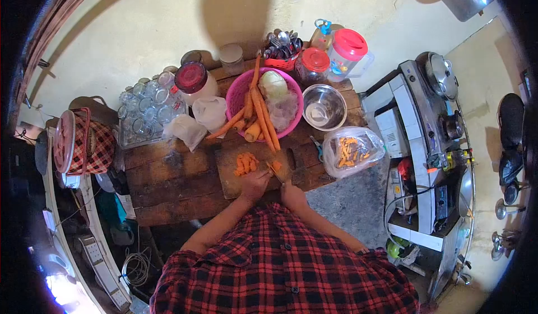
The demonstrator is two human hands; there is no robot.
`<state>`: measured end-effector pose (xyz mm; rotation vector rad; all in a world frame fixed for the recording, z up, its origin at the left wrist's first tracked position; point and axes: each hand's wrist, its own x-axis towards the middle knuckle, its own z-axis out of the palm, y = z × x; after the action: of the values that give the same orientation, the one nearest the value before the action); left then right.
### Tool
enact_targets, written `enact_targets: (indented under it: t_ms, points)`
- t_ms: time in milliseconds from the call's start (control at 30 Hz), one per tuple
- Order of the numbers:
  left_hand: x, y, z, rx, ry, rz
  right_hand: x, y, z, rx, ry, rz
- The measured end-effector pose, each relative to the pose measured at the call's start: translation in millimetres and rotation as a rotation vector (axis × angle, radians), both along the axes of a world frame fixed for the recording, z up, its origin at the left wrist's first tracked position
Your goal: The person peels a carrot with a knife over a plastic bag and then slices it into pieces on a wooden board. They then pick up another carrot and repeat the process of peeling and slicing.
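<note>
Gripping knife point(290, 162), right hand point(291, 183); details too small.

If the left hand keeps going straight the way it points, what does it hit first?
Probably the pile of cut carrot pieces on the cutting board, just ahead of the left hand; the pink basin lies beyond. Height is unclear.

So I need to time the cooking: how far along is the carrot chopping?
Done: a small pile of cut pieces on the board. In hand: left hand by a carrot stub, right hand on the knife. Left: several whole carrots in the pink basin.
</note>
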<state>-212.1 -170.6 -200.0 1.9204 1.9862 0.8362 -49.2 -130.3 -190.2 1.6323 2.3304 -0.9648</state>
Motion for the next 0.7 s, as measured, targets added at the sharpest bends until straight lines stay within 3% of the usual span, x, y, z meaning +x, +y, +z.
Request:
enact_targets:
  t_ms: [100, 200, 700]
  points:
    - [-4.0, 0.8, 0.0, 0.197, 0.009, -0.073, 11.5, -2.0, 2.8, -0.012, 0.052, -0.017]
    - [1.1, 1.9, -2.3, 0.218, 0.031, -0.044, 11.6, -3.5, -3.8, 0.013, 0.148, -0.03]
    - [1.8, 0.7, 9.3, 0.111, 0.006, -0.048, 4.8, 2.6, -1.7, 0.065, 0.203, 0.037]
